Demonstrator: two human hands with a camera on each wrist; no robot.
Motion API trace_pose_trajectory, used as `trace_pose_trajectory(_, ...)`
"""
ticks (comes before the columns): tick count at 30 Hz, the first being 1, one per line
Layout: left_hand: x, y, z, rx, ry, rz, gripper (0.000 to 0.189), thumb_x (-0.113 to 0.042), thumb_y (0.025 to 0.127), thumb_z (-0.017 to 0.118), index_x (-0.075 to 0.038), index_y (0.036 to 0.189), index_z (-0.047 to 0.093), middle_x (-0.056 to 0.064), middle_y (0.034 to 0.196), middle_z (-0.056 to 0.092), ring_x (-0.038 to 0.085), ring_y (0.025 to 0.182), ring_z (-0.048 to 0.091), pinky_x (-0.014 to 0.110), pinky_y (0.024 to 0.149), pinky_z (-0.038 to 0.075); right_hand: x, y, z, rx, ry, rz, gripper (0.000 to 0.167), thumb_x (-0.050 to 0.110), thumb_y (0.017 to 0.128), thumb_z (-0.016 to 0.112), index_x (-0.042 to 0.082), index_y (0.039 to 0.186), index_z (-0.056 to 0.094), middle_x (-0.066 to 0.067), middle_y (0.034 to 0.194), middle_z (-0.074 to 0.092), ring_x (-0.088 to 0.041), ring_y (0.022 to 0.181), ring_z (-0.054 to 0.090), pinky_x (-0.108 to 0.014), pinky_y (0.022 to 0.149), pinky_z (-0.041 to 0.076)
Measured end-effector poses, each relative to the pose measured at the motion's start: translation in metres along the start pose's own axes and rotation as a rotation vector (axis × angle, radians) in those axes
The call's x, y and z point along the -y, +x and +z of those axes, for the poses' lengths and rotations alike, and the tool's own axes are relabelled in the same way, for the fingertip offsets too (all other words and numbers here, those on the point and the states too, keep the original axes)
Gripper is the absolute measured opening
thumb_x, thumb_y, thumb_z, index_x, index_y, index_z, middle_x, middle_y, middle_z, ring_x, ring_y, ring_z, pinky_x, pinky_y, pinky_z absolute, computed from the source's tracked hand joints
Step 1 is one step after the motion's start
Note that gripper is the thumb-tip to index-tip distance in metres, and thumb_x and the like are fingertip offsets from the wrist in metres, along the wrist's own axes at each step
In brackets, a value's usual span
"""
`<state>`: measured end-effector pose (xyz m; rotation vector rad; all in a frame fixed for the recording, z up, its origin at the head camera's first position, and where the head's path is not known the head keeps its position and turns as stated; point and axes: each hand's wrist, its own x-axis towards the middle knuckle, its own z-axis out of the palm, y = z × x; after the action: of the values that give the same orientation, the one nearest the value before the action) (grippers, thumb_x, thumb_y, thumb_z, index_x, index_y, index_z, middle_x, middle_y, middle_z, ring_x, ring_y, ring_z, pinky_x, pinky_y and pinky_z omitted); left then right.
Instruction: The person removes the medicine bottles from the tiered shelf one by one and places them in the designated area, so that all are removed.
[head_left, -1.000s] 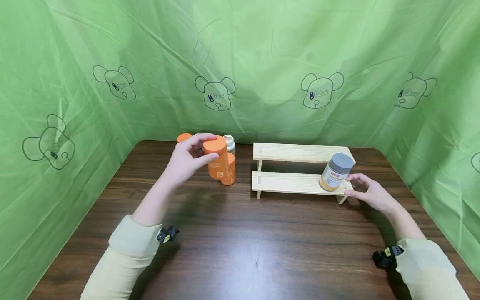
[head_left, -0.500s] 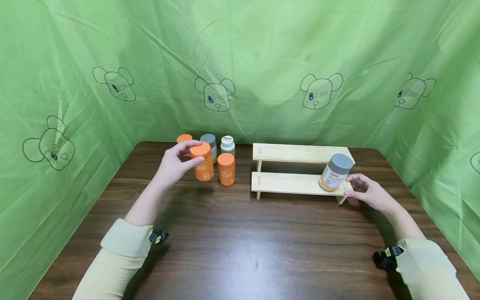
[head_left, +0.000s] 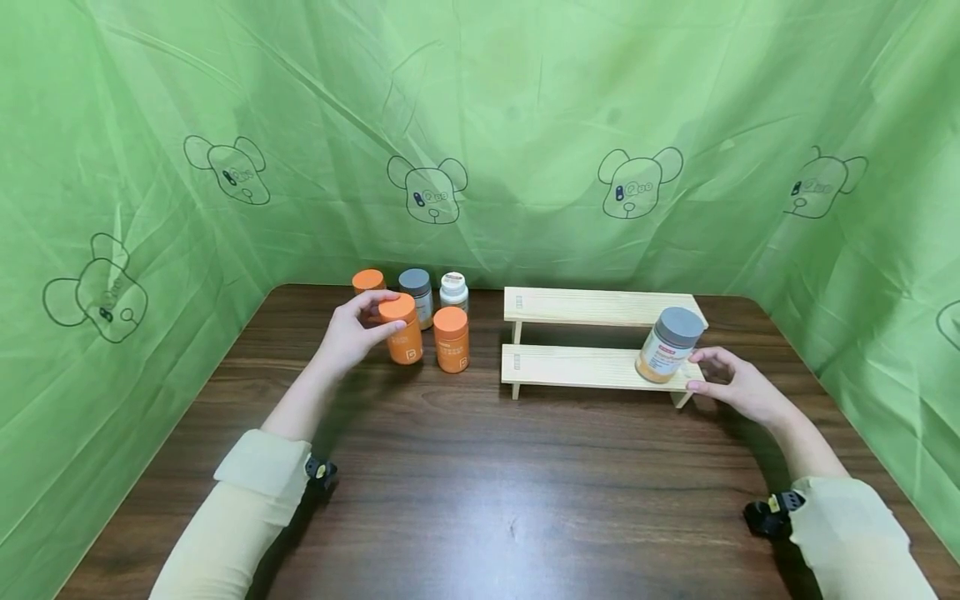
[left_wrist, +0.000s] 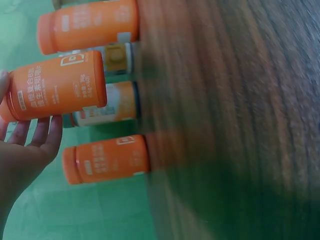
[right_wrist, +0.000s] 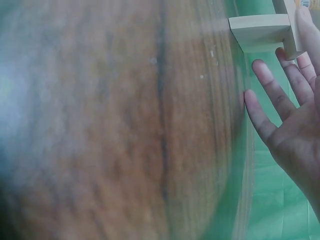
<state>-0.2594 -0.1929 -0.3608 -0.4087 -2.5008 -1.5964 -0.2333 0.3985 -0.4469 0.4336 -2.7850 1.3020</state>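
My left hand grips an orange pill bottle by its cap, thumb in front and fingers behind. The bottle is upright, its base close over the table in the left wrist view. To its right stands another orange bottle. Behind are a third orange-capped bottle, partly hidden by my hand, a grey-capped bottle and a small white bottle. At the right, my right hand holds the end of a two-tier wooden shelf between thumb and fingers, beside a grey-lidded jar on the lower tier.
A dark wooden table lies under everything. Green cloth with mouse drawings hangs behind and along both sides. The shelf's upper tier rises behind the lower one, close to the back cloth.
My left hand has carried the orange bottle left and down, away from the shelf, to the left of the other front orange bottle. The right hand keeps its place at the shelf's end.
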Motion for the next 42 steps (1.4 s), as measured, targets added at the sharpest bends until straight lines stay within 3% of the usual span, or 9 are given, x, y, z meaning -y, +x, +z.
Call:
trace_pose_trajectory(8,0.045,0.017,0.007,0.058,0.051,-0.056,0.049,-0.029,0.081,0.075,-0.015,0.125,0.058,0.006,0.124,0.059,0.022,0.108,0.057,0.029,0.084,0.050,0.000,0.001,0.000,0.002,-0.005,-0.002,0.037,0.010,0.085,0.070,0.001,0.114,0.051,0.016,0.103,0.056,0.009,0.092,0.053,-0.010,0.075,0.043)
trace_pose_trajectory(16,0.056,0.021,0.010,0.090,0.034,-0.075,0.049,-0.024,0.081,0.076,-0.014,0.125,0.057,0.007,0.125,0.058,0.024,0.109,0.057,0.039,0.090,0.050,0.002,0.002,0.000,0.008,-0.012,0.011,0.038,0.012,0.085,0.071,0.002,0.116,0.051,0.010,0.105,0.057,0.009,0.093,0.052,-0.010,0.076,0.042)
trace_pose_trajectory(21,0.056,0.019,0.010,0.094,0.034,-0.090,0.049,-0.025,0.081,0.076,-0.015,0.124,0.056,0.007,0.125,0.058,0.025,0.110,0.056,0.042,0.092,0.047,0.002,0.001,0.000,0.005,-0.017,0.014,0.038,0.012,0.085,0.071,0.002,0.116,0.051,0.008,0.105,0.058,0.008,0.093,0.052,-0.011,0.076,0.042)
trace_pose_trajectory(29,0.050,0.016,0.011,0.106,0.038,-0.083,0.051,-0.023,0.080,0.076,-0.013,0.126,0.055,0.009,0.127,0.056,0.027,0.112,0.055,0.045,0.094,0.046,0.001,0.000,0.001,0.003,0.004,0.004,0.036,0.011,0.085,0.070,0.001,0.114,0.051,0.015,0.103,0.057,0.008,0.092,0.053,-0.010,0.076,0.042)
trace_pose_trajectory(42,0.013,0.012,0.010,0.117,0.102,-0.041,0.053,-0.021,0.086,0.071,-0.010,0.134,0.050,0.010,0.134,0.052,0.029,0.122,0.049,0.050,0.099,0.042,-0.001,0.001,-0.001,0.005,-0.010,0.027,0.039,0.013,0.085,0.071,0.002,0.117,0.051,0.013,0.106,0.056,0.009,0.095,0.051,-0.010,0.077,0.042)
